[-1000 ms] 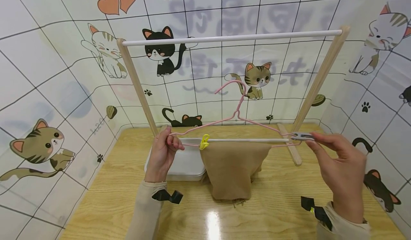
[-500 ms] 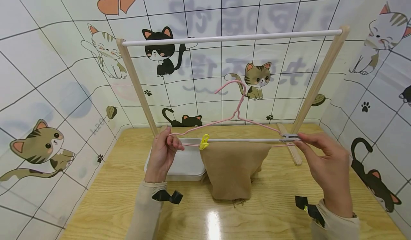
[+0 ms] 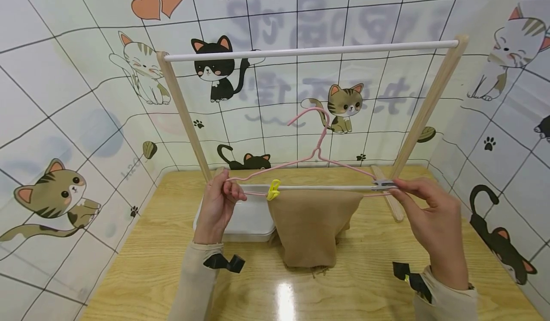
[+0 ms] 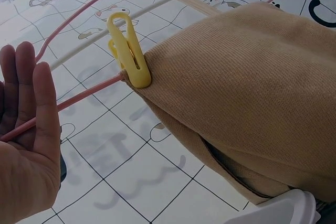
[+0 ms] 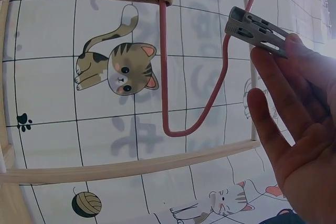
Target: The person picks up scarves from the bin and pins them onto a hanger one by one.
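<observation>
A pink wire hanger (image 3: 292,160) stands upright in front of me, hook up. My left hand (image 3: 218,206) holds its left end. Over the hanger's lower bar hangs a folded brown cloth (image 3: 315,230), and a yellow clothespin (image 4: 129,59) grips the cloth's left top corner on that bar. At the hanger's right end, my right hand (image 3: 431,225) pinches a grey metal clothespin (image 5: 257,29) between thumb and fingertips. Its nose points left and overlaps the hanger wire in the right wrist view; whether it touches the wire I cannot tell. It is apart from the cloth's right top corner.
Behind the hanger stands a wooden rack with a white top rod (image 3: 301,52) and a lower white rod (image 3: 326,187). A white lidless-looking tray (image 3: 247,218) lies on the wooden table (image 3: 369,283) behind the left hand. Cat-print sheeting (image 3: 275,134) surrounds the table on three sides.
My right hand has moved left with the metal clothespin, along the hanger's right end towards the cloth, and slowed lately. The left hand, hanger and cloth have stayed put.
</observation>
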Demonstrator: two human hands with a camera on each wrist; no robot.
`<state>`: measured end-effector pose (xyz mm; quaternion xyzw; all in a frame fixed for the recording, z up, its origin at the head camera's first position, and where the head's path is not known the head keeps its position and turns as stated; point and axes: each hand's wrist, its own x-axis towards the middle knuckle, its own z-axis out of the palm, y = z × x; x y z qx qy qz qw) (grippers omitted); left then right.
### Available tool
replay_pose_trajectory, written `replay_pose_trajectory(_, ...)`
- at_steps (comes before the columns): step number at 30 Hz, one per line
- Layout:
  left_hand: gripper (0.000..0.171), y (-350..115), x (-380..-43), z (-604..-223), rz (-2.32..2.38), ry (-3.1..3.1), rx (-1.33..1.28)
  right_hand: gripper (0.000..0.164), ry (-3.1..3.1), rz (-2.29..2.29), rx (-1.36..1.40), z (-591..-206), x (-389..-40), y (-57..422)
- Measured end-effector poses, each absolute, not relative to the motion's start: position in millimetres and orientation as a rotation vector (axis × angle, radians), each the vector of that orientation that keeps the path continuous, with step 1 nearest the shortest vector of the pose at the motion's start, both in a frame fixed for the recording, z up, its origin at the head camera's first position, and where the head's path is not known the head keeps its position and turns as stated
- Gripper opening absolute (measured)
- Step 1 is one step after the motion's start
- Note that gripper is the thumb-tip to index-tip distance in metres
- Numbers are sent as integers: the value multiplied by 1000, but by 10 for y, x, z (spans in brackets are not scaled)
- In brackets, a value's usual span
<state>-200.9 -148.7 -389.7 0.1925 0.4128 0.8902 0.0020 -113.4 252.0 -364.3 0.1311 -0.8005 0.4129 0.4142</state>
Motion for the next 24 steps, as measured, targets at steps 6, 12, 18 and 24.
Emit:
replay_pose_trajectory(6,52,-1493,-2008,-3910,2796,1275,595,37,-2027,1023,349,-3673,-1155,2513)
replay_pose_trajectory(12,52,-1490,-2006,-3905,2792,1285,609,37,-2045,1022,358,-3707,-1186,2496)
replay_pose_trajectory(18,52,-1489,-2007,-3903,2797,1292,599,36,-2074,996,374,-3725,-1206,2485)
replay_pose_trajectory(24,52,-1490,-2011,-3900,2801,1284,608,37,-2092,994,400,-3733,-1220,2473)
